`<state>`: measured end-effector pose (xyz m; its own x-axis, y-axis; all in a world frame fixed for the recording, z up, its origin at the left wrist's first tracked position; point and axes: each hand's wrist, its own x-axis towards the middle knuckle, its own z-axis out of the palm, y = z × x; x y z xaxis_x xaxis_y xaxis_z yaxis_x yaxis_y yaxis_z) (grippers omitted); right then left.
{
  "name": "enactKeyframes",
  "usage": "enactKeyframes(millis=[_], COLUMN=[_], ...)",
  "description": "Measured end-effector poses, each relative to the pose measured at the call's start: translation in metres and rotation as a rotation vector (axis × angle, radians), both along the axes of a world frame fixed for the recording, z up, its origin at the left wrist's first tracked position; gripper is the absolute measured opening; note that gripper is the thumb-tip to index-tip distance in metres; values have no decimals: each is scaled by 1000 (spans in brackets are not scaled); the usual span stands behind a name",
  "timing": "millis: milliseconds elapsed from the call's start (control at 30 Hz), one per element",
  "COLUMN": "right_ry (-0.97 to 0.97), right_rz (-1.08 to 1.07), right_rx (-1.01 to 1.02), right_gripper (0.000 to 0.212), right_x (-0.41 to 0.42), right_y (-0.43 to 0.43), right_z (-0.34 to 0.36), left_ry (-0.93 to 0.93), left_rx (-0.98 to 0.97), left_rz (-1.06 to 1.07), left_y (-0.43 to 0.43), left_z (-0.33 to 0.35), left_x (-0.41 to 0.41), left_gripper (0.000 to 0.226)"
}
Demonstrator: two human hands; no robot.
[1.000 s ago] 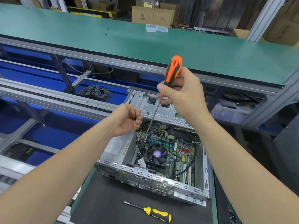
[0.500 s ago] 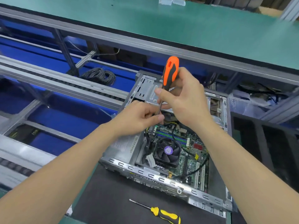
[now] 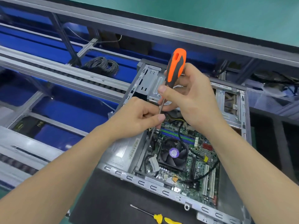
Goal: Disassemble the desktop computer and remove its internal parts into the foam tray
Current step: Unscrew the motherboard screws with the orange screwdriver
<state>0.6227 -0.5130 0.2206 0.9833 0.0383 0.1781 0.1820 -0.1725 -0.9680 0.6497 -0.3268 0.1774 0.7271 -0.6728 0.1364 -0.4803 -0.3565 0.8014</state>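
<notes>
An open desktop computer case (image 3: 145, 180) lies on a black mat, its motherboard (image 3: 202, 152) and CPU fan (image 3: 174, 153) exposed. My right hand (image 3: 192, 101) grips the orange and black handle of a long screwdriver (image 3: 175, 68), held almost upright over the case. Its thin shaft runs down to the motherboard's left edge. My left hand (image 3: 137, 118) pinches that shaft between thumb and fingers just below the right hand. The screwdriver's tip is hard to make out among the cables. A black foam tray (image 3: 278, 143) lies right of the case.
A yellow-handled screwdriver (image 3: 161, 218) lies on the black mat (image 3: 100, 202) in front of the case. A coil of grey cable (image 3: 102, 63) sits on the blue conveyor frame at left. A green table top (image 3: 210, 16) runs across the back.
My left hand moved right and took hold of the screwdriver shaft. The view tilted down and came closer to the case. The right hand kept its grip on the handle.
</notes>
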Motion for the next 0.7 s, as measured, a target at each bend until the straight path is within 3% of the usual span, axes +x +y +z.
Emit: enactKeyframes(millis=[333, 500, 700], right_ry=[-52, -49, -32], right_rz=[12, 7, 4], right_rx=[-33, -40, -48], right_gripper=[26, 26, 26], right_x=[-12, -13, -13], right_y=[-2, 2, 4], right_z=[-8, -6, -5], left_ry=[-36, -23, 7], left_rx=[26, 1, -29], left_rz=[-75, -101, -118], left_y=[3, 4, 5], left_z=[-5, -4, -5], left_x=[4, 4, 4], left_gripper=[46, 35, 37])
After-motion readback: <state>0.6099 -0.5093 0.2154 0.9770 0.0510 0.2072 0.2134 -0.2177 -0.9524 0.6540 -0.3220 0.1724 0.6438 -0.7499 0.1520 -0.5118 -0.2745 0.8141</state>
